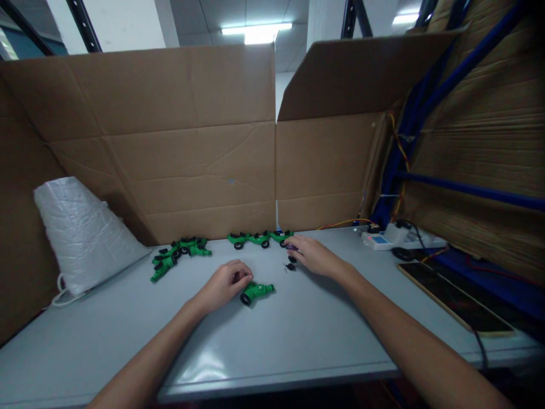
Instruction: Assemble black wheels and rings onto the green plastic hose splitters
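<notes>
A green toy vehicle part [259,291] with a black wheel lies in the middle of the table. Beside its left end is my left hand [225,284], fingers curled and thumb bent in; what they hold, if anything, is hidden. My right hand [314,257] is farther back to the right, its fingers closed around a small dark, purplish thing [291,247] too small to name. Just below those fingertips lie small black parts [290,266]. Behind them, a row of green toy vehicle parts [259,240] with black wheels stands near the cardboard wall, partly behind my right fingers.
More green toy parts [170,257] are clustered at back left, near a silvery wrapped bag [85,233]. Cardboard panels [191,159] enclose the table [264,352]. At right are a power strip [383,240], cables, a dark flat panel [455,296] and a blue metal frame [477,189].
</notes>
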`<action>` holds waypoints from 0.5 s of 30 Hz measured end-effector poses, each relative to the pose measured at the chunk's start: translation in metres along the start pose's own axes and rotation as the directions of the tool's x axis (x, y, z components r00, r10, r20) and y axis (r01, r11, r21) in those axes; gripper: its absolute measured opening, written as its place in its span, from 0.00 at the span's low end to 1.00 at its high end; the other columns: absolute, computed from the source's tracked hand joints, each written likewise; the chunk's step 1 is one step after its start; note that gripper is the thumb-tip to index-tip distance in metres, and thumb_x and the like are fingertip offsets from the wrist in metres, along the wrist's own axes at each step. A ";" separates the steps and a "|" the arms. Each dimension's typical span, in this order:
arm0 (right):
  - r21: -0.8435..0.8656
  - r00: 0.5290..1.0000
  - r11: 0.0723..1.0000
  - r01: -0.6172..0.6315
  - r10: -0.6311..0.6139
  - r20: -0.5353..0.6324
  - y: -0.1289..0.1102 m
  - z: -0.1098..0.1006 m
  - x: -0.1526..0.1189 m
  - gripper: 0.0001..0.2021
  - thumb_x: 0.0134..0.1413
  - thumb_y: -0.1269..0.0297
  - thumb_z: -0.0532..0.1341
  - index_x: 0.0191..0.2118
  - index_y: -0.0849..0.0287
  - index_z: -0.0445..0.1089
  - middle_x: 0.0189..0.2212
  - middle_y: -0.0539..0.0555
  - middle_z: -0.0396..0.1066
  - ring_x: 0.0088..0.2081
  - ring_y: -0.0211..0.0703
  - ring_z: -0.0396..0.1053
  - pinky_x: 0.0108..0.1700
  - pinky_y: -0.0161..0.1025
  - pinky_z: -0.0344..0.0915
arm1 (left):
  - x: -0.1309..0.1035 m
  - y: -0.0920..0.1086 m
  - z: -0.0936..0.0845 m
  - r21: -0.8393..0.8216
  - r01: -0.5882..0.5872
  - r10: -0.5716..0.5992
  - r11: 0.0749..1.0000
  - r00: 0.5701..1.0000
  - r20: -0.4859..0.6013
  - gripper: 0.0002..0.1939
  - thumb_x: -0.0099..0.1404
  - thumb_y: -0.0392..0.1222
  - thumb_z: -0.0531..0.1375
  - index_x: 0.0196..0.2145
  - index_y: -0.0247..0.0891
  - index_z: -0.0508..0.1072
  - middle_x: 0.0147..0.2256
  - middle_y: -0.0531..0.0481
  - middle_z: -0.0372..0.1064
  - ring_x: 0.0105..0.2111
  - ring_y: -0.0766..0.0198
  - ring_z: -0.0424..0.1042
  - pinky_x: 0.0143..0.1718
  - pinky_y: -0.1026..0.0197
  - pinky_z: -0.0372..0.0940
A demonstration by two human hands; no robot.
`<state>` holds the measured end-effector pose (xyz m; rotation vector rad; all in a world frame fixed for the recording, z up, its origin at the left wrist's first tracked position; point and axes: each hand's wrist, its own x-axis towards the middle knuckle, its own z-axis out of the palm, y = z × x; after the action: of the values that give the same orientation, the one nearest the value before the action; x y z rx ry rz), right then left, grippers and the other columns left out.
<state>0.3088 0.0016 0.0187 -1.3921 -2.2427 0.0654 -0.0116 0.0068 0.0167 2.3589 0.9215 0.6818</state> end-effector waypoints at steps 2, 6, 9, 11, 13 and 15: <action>0.050 0.997 0.998 0.044 -0.040 -0.072 -0.011 0.002 0.001 0.13 0.73 0.68 0.56 0.57 0.60 0.71 0.49 0.60 0.75 0.50 0.49 0.72 0.54 0.42 0.65 | 0.000 0.002 -0.002 0.038 -0.034 0.035 0.999 0.999 -0.025 0.17 0.74 0.53 0.58 0.38 0.37 0.79 0.38 0.46 0.71 0.38 0.58 0.70 0.40 0.61 0.65; 0.076 0.985 0.989 0.131 -0.120 -0.126 -0.035 0.010 0.001 0.14 0.75 0.63 0.54 0.60 0.57 0.68 0.51 0.60 0.73 0.52 0.49 0.71 0.55 0.44 0.65 | -0.002 0.004 -0.005 0.078 -0.083 0.084 0.994 0.996 -0.010 0.18 0.74 0.55 0.59 0.46 0.39 0.78 0.47 0.42 0.70 0.49 0.53 0.70 0.54 0.54 0.65; 0.062 0.978 0.983 0.172 -0.163 -0.130 -0.050 0.013 0.000 0.13 0.76 0.60 0.54 0.58 0.55 0.70 0.48 0.58 0.72 0.49 0.49 0.70 0.52 0.42 0.66 | -0.005 0.005 -0.004 0.113 -0.111 0.105 0.987 0.993 0.055 0.26 0.66 0.60 0.66 0.54 0.42 0.75 0.53 0.41 0.69 0.55 0.49 0.67 0.60 0.49 0.61; 0.063 0.974 0.981 0.186 -0.175 -0.143 -0.055 0.014 -0.001 0.12 0.76 0.59 0.54 0.55 0.55 0.71 0.46 0.58 0.72 0.48 0.48 0.70 0.51 0.41 0.65 | -0.006 0.005 -0.003 0.136 -0.133 0.122 0.982 0.988 0.092 0.31 0.60 0.61 0.71 0.56 0.44 0.75 0.54 0.41 0.69 0.57 0.46 0.65 0.61 0.47 0.60; 0.076 0.973 0.979 0.187 -0.174 -0.151 -0.057 0.015 -0.002 0.11 0.76 0.60 0.54 0.53 0.55 0.71 0.45 0.58 0.73 0.47 0.48 0.70 0.50 0.41 0.65 | -0.006 0.006 -0.002 0.154 -0.155 0.138 0.976 0.984 0.113 0.30 0.58 0.60 0.73 0.54 0.45 0.76 0.54 0.42 0.70 0.57 0.45 0.65 0.62 0.46 0.59; 0.087 0.978 0.980 0.176 -0.165 -0.128 -0.057 0.016 -0.003 0.09 0.75 0.62 0.55 0.50 0.56 0.72 0.44 0.57 0.74 0.45 0.47 0.71 0.48 0.39 0.64 | -0.006 0.006 -0.001 0.165 -0.165 0.147 0.972 0.982 0.117 0.24 0.60 0.57 0.72 0.50 0.44 0.77 0.53 0.42 0.70 0.56 0.46 0.65 0.62 0.46 0.59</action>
<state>0.2555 -0.0244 0.0205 -1.1179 -2.2179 0.0319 -0.0139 -0.0009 0.0194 2.6168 0.7843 0.5509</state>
